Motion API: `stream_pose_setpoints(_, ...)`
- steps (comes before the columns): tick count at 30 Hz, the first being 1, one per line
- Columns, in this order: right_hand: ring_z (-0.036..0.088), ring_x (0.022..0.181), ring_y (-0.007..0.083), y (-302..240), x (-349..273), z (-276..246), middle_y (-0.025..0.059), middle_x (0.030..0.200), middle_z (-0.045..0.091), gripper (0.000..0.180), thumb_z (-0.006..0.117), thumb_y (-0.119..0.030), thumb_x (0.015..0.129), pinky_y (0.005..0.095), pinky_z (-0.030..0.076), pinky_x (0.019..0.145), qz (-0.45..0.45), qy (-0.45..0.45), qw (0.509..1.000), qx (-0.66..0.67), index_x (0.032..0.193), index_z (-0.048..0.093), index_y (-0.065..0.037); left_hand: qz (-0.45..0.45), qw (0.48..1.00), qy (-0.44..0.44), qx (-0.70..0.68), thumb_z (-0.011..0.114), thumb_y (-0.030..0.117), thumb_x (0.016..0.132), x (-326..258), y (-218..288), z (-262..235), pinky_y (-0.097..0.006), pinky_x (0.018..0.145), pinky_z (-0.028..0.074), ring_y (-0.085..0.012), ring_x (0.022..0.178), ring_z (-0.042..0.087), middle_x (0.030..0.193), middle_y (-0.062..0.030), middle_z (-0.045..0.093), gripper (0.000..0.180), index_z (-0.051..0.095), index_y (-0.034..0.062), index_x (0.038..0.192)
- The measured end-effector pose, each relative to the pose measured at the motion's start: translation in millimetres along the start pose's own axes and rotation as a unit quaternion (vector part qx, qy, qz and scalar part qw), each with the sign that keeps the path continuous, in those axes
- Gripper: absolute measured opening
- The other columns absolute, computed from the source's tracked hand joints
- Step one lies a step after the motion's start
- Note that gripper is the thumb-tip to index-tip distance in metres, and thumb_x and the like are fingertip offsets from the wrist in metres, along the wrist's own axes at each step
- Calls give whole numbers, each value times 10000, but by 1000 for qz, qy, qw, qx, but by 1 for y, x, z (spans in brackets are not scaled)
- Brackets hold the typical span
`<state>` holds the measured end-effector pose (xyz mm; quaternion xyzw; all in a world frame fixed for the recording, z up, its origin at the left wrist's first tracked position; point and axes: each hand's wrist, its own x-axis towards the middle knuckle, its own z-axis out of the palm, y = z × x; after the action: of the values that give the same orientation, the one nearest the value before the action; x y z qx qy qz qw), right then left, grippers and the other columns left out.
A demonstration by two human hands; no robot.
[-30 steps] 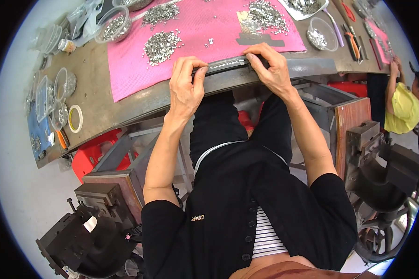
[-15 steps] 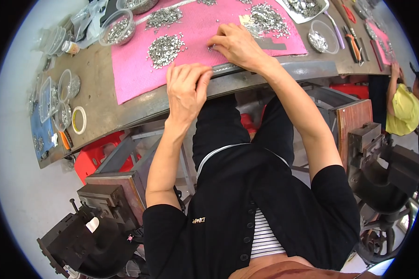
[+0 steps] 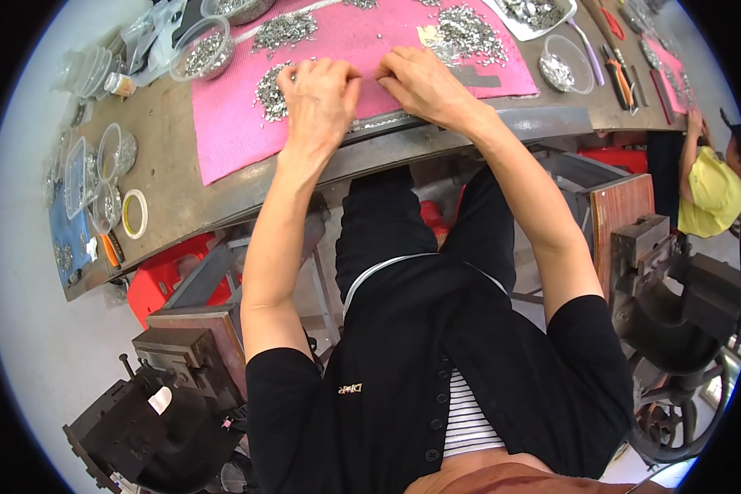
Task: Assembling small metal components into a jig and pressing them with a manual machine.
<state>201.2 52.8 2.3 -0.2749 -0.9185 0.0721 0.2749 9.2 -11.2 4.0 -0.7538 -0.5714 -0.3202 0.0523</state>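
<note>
My left hand (image 3: 319, 97) is over the right side of a pile of small silver metal pieces (image 3: 270, 95) on the pink mat (image 3: 230, 148). Its fingers curl down with the thumb drawn in, hiding anything between the tips. To its right, my right hand (image 3: 426, 86) hovers over the mat with thumb and forefinger pinched together; whatever they hold is too small to make out. Below both hands, a narrow metal strip (image 3: 391, 121) runs along the front edge of the table. Another pile of metal pieces (image 3: 469, 34) lies beyond my right hand, near a flat grey bar (image 3: 477, 80).
Clear tubs (image 3: 202, 49) of metal pieces stand at the far left, a white tray (image 3: 543, 16) and a round tub (image 3: 566, 64) at the right. Pliers (image 3: 620, 78) lie beyond. A tape roll (image 3: 135, 214) rests left. Someone in yellow (image 3: 710, 193) works at far right.
My left hand has moved away from me, from the table's front edge to the near-left pile. My right hand stays at nearly the same spot, fingers still pinched.
</note>
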Motion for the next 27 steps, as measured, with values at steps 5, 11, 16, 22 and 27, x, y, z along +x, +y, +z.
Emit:
stream_pose_setpoints(5, 640, 795, 373, -28, -14, -14, 173, 888, 642, 88, 639, -51, 869, 427, 504, 701, 50, 43, 978, 196, 927, 622, 14, 47, 998, -14, 43, 715, 151, 863, -7, -12, -7, -427, 960, 366, -254, 921, 590, 873, -55, 662, 81, 711, 92, 918)
stream_pose_setpoints(11, 632, 781, 362, -35, -22, -16, 158, 874, 637, 86, 652, -45, 875, 436, 500, 699, 85, 77, 974, 197, 935, 623, 9, 53, 997, -43, -45, 700, 137, 872, -10, -16, -4, -413, 949, 381, -251, 922, 588, 883, -45, 660, 74, 720, 96, 931)
stream_pose_setpoints(16, 625, 827, 290, -54, -32, -11, 110, 881, 636, 80, 680, -22, 870, 379, 481, 765, 62, 78, 986, 134, 945, 652, -27, 55, 997, -46, -10, 706, 145, 870, -11, -13, -6, -416, 948, 377, -250, 909, 587, 883, -39, 660, 83, 724, 98, 936)
stream_pose_setpoints(22, 628, 906, 265, -58, -39, 3, 73, 947, 676, 93, 696, -24, 852, 354, 442, 822, 58, 113, 983, 133, 924, 639, -37, 26, 999, -22, -20, 715, 123, 861, -14, -10, -6, -416, 898, 411, -265, 876, 591, 878, -58, 671, 73, 693, 71, 908)
stream_pose_setpoints(27, 635, 918, 247, -60, -43, 8, 56, 972, 690, 109, 709, -31, 844, 359, 430, 851, 82, 104, 984, 116, 938, 655, -41, -55, 986, 3, -158, 677, 79, 899, -29, 5, -17, -378, 764, 483, -263, 808, 624, 850, -102, 669, 81, 652, 24, 953)
